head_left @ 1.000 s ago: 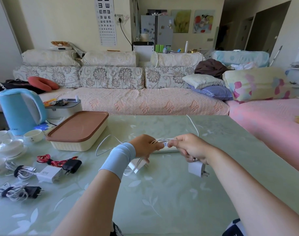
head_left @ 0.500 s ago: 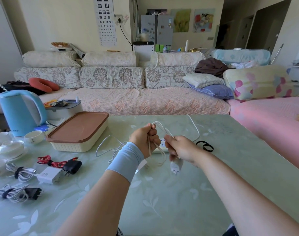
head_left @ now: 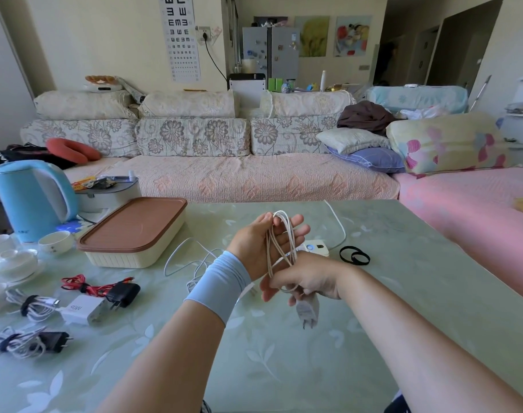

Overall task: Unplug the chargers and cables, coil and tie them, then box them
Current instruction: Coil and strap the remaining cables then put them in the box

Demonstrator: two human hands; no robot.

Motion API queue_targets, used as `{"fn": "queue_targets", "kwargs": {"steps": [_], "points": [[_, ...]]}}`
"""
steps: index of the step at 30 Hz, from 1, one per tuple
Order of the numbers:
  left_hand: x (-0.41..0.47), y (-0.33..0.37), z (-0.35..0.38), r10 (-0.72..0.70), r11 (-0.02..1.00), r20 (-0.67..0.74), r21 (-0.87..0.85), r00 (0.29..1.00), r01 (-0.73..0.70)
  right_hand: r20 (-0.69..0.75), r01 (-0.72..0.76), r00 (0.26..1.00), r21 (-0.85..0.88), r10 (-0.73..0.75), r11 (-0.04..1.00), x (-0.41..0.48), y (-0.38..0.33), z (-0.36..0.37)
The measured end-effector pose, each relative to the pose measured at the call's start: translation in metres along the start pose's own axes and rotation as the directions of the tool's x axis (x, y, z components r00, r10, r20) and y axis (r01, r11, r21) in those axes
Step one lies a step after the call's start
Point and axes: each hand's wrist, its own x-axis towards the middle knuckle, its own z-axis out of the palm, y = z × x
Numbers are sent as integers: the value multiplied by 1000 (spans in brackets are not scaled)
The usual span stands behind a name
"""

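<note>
Box lies left of power strip (bands, apparently two, right).

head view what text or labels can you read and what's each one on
"E", repeated in rows and turned different ways: eye chart on the wall.
Grey mark on the white charger: too blurred to read.
Small print low on the blue kettle: too small to read.

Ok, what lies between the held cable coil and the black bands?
A white power strip, partly hidden by the right hand, lies on the table between cable coil and black bands; the head view shows it.
</note>
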Motion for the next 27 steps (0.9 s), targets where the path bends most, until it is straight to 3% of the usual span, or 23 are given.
{"fn": "queue_targets", "kwargs": {"steps": [3,7,11,15,20,25,27], "points": [[-2,5,-1,-64,995,22,-72,998,65,79,-34,996,45,30,998,1,1,-1],[0,10,-2,-49,973,-127,-232,991,19,95,2,995,89,-10,996,6,4,-3],[2,12,-2,-8,970,-300,-234,954,-65,117,5,993,151,-22,989,6,3,-3],[3,11,2,-29,976,-358,-210,933,-50,104,24,994,115,-36,993,7,4,-6],[5,14,0,-29,986,-371,-163,928,-34,34,10,999,101,-14,995,-2,-1,-5],[13,12,-12,-16,977,-311,-207,950,-51,-30,64,998,93,-62,994,5,3,0],[13,11,-14,1,988,-260,-151,966,-41,-27,66,998,154,-63,986,5,4,0]]}}
